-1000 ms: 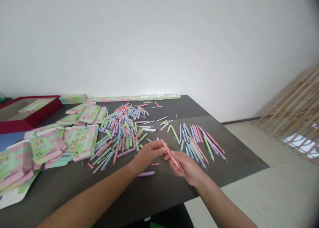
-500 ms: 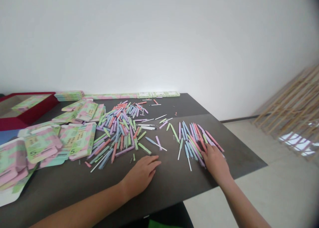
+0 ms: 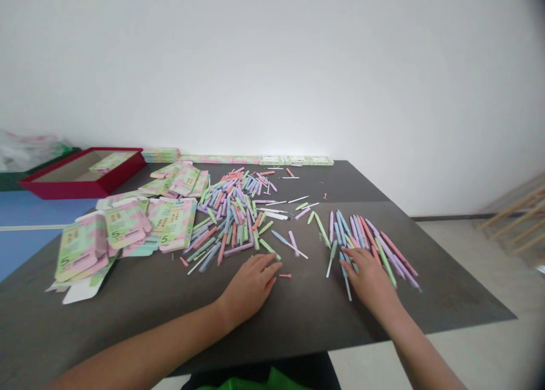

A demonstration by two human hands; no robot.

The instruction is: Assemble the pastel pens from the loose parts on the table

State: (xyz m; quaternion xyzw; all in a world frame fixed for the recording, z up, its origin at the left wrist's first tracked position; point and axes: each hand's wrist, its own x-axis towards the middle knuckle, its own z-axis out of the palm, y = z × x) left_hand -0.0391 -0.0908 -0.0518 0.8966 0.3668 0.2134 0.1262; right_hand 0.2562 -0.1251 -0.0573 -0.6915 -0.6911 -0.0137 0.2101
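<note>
Dark tabletop [image 3: 128,316]: loose heap of pastel pen parts [image 3: 234,219] at centre; aligned pens [image 3: 366,248] at right, fanned apart from the heap for separation. Left hand [image 3: 249,290] open, empty, flat beside the heap; right hand [image 3: 370,279] spread across the pens' near ends.

Matt plastic pens [image 3: 238,222], smooth paperboard cartons [image 3: 172,225]

left hand [image 3: 249,290] 1 | right hand [image 3: 370,279] 1 | dark table [image 3: 306,322] 1 | red tray [image 3: 76,187] 1 | pastel pens [image 3: 232,225] uncountable

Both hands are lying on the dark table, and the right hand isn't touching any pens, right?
No: the head view shows the right hand touching the fanned-out pastel pens. The rest is right: it and the left hand lie on the dark table.
</note>
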